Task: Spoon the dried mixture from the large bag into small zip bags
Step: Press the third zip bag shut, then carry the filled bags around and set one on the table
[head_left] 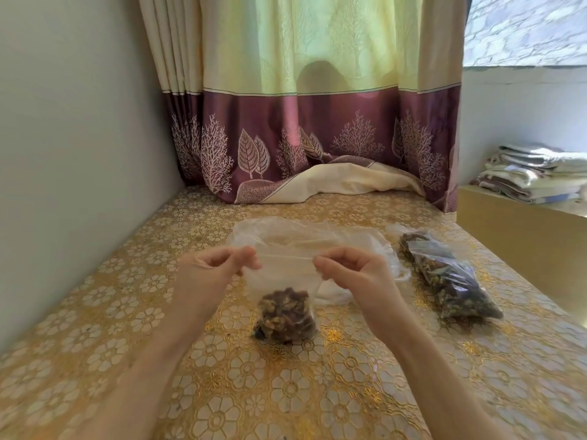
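1. Small zip bag (283, 282) hangs between my two hands near the middle of the view, with its top edge stretched flat and its lower part resting on the table (104, 312).
2. My left hand (211, 265) pinches the top left corner of this bag between thumb and curled fingers.
3. My right hand (352, 271) pinches the top right corner in the same way, with the fingers curled.
4. Dried mixture (286, 315), brown and dark, fills only the bottom of the small zip bag; the upper part is clear plastic.
5. At 12 o'clock from my hands, just behind them, crumpled clear plastic (298, 238) lies on the table.
6. At 3 o'clock from the small zip bag, well apart, lies the large bag (448, 277) on its side, with the same dark mix inside.
7. The table has a gold cloth with flowers.
8. At 12 o'clock, far, a curtain (317, 122) touches the table.
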### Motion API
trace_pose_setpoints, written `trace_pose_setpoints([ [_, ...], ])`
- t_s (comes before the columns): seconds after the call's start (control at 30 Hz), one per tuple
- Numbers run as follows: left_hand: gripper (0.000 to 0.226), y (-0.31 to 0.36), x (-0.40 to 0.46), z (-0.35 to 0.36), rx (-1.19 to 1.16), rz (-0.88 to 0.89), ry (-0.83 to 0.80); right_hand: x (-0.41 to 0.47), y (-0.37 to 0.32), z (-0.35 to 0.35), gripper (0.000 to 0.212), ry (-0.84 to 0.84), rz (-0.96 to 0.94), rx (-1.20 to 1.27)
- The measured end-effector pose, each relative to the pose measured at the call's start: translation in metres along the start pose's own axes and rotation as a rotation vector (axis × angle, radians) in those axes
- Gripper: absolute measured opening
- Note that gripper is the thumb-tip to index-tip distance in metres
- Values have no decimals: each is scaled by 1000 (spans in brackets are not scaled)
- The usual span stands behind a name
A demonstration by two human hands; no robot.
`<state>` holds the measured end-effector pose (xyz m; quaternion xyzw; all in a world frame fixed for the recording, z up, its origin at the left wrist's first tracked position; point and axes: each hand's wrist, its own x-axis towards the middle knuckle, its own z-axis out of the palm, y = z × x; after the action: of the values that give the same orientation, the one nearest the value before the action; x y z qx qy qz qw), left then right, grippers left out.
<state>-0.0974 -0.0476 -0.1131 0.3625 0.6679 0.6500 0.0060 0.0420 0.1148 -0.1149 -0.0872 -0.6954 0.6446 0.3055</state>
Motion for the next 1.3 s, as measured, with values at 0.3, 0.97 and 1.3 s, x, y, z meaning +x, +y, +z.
trace_pose_setpoints([
  [0.3, 47, -32, -9, 18, 287, -209, -511, 4, 7, -10, 14, 172, 46, 14],
  [0.97, 18, -40, -18, 35, 212, -233, -243, -24, 47, -127, 45, 563, 105, -1271],
  [1.3, 18, -40, -16, 33, 251, -283, -148, -23, 48, -122, 37, 575, -67, -1085],
])
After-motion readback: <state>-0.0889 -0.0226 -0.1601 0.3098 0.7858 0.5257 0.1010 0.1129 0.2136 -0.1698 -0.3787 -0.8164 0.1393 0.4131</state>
